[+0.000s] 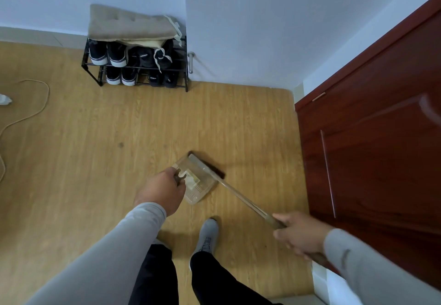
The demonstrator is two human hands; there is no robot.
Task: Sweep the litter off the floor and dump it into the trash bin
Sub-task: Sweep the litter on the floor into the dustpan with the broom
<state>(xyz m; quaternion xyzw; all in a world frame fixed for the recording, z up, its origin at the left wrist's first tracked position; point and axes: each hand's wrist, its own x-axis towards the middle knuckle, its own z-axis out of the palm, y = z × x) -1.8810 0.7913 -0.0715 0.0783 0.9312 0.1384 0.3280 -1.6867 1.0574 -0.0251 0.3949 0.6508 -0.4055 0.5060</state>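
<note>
My left hand [162, 189] grips the handle of a clear plastic dustpan [199, 185] that rests on the wooden floor in front of my feet. A pale scrap of litter [192, 180] lies inside the pan. My right hand [299, 232] is closed round the long handle of a broom [241, 197]. The broom's dark bristles [212, 170] sit at the pan's far open edge. No trash bin is in view.
A black shoe rack [136, 66] with shoes and a beige cushion on top stands against the back wall. A dark red door [372, 149] fills the right side. A cord [35, 109] loops on the floor at the left. My grey shoe [207, 235] is just behind the pan.
</note>
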